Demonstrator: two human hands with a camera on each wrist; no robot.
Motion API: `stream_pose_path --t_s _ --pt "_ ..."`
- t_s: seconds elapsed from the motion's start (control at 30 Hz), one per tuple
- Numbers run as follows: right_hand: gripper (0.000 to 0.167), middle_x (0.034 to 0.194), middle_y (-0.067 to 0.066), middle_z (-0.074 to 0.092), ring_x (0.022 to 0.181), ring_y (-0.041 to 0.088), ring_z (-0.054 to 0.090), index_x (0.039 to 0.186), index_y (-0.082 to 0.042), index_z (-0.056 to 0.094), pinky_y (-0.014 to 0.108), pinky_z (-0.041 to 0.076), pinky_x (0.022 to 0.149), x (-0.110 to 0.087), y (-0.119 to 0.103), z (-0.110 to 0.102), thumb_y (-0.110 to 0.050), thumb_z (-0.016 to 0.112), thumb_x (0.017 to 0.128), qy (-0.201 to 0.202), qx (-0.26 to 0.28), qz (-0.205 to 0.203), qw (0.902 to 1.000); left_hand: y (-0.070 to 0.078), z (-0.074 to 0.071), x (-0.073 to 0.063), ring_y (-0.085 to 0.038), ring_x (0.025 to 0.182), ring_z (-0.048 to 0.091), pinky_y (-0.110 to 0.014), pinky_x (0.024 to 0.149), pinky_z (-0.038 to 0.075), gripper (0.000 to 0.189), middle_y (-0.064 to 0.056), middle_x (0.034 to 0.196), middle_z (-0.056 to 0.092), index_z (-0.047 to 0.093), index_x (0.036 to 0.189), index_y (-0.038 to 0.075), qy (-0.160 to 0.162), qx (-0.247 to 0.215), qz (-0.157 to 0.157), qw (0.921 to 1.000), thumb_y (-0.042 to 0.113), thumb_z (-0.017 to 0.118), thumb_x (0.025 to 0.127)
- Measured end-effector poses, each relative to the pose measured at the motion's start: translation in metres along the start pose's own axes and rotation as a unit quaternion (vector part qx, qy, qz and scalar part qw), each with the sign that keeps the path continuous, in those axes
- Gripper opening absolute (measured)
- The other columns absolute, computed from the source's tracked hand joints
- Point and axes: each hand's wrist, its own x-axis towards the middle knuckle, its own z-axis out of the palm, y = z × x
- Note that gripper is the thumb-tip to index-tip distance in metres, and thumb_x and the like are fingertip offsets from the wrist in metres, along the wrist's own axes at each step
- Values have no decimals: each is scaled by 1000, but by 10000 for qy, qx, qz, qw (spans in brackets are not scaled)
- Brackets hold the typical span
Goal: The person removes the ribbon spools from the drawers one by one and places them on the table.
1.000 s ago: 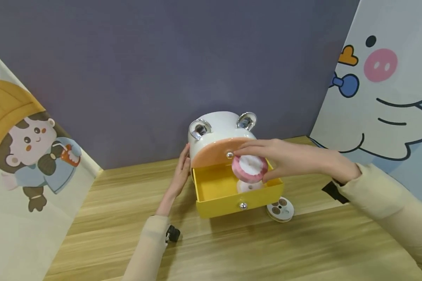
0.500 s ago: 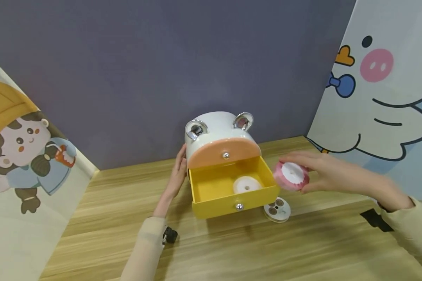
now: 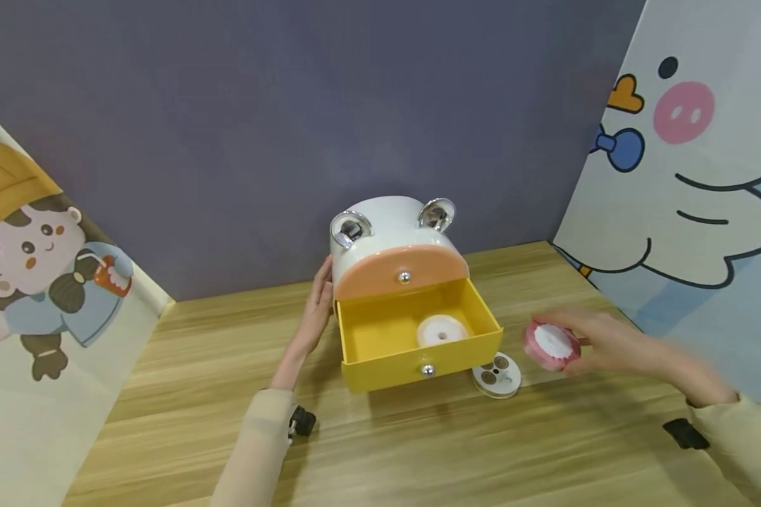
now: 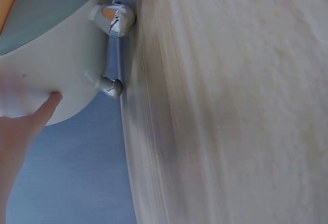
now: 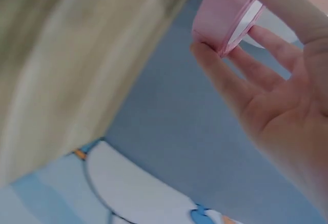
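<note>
A small white storage box (image 3: 387,220) with silver ears and an orange upper front stands against the wall, its yellow lower drawer (image 3: 383,373) pulled out. My left hand (image 3: 312,318) rests on the box's left side, fingers extended; the left wrist view shows a fingertip against the white wall (image 4: 66,70). Right of the drawer, my right hand (image 3: 618,346) holds a spool of pink ribbon (image 3: 548,346) above the table. Thumb and fingers pinch the pink ribbon (image 5: 220,16) around its edge in the right wrist view. A white spool (image 3: 432,331) lies inside the drawer at the right.
Beside the drawer's front right corner, another white spool (image 3: 498,377) with brown circles lies on the wooden table (image 3: 418,451). A dark grey wall (image 3: 260,141) rises behind the box. Cartoon panels flank it, with a white duck (image 3: 723,190) on the right.
My right hand has carried the pink ribbon spool out from over the drawer, rightward and down toward the table. The left hand stays on the box's side.
</note>
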Motion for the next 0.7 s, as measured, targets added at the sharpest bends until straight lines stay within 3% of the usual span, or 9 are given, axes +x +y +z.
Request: stream_pose_path --t_s 0.2,0.43,0.7 --pt "72 121 18 65 97 4 56 129 1 59 20 57 67 -13 15 14 -19 91 67 -574 221 595 9963 4 1 -1 -36 145 35 -43 101 49 53 -9 168 14 12 161 22 -4 81 -68 9999 17 25 109" --pt "78 121 16 68 101 22 63 128 1 61 19 51 73 -19 23 33 -30 92 64 -751 -119 900 9930 2 0 1 -36 142 39 -32 95 51 53 -7 168 15 13 160 25 -15 84 -99 9999 18 25 110" --pt "81 124 19 66 109 36 62 129 1 61 33 56 84 -23 34 47 -34 91 63 -861 -222 881 9921 -1 0 0 -35 144 37 -46 103 49 52 -7 168 14 13 160 26 -2 129 -120 9998 23 25 110"
